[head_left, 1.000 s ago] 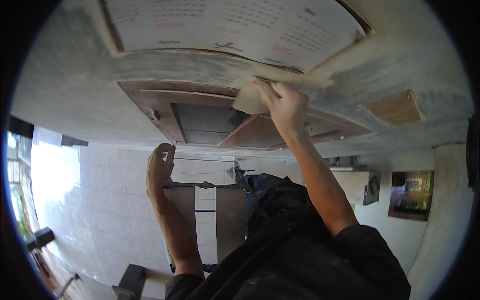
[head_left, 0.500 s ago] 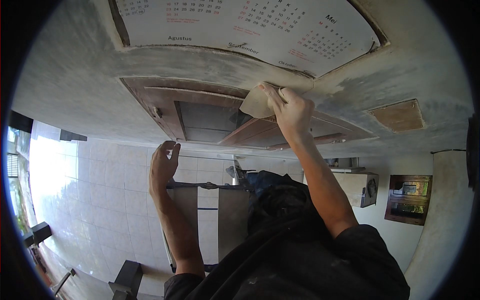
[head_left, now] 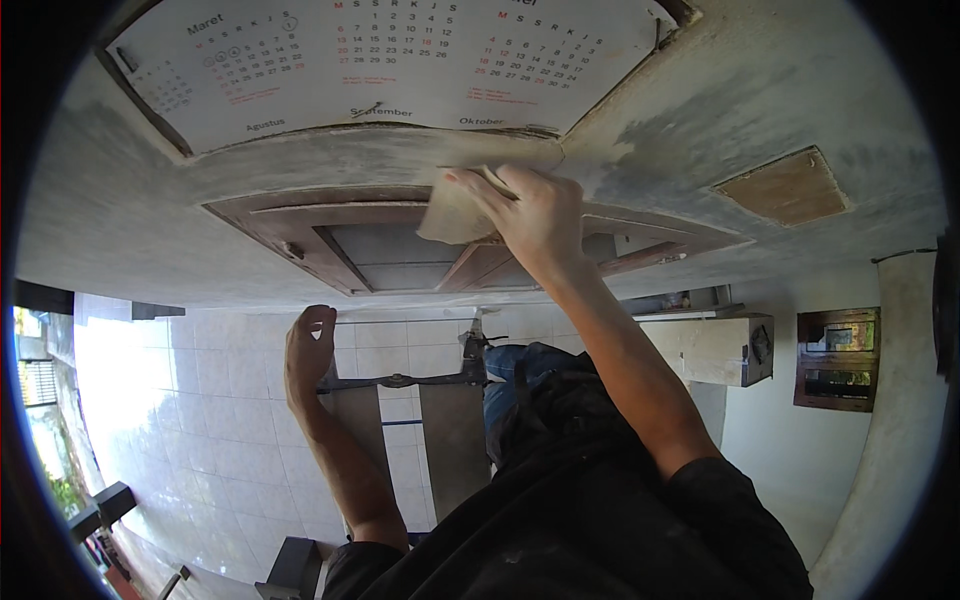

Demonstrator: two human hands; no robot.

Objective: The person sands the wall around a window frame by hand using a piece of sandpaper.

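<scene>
So, only one view to go through, the head camera, and two hands were in it. Right hand was up in the upper middle of the frame, fingers spread flat and pressing one tan sheet of sandpaper against the grey wall, right at the top edge of the brown wooden frame. It looked more like a flat press than a pinch, with the sheet sticking out to the left of the fingertips. Left hand was lower, left of centre, loosely curled and holding nothing, well apart from the sheet. One wall calendar ran along the top of the frame, just above the sandpaper. One brown patch sat on the wall at upper right. White tiled floor filled the lower left.
</scene>
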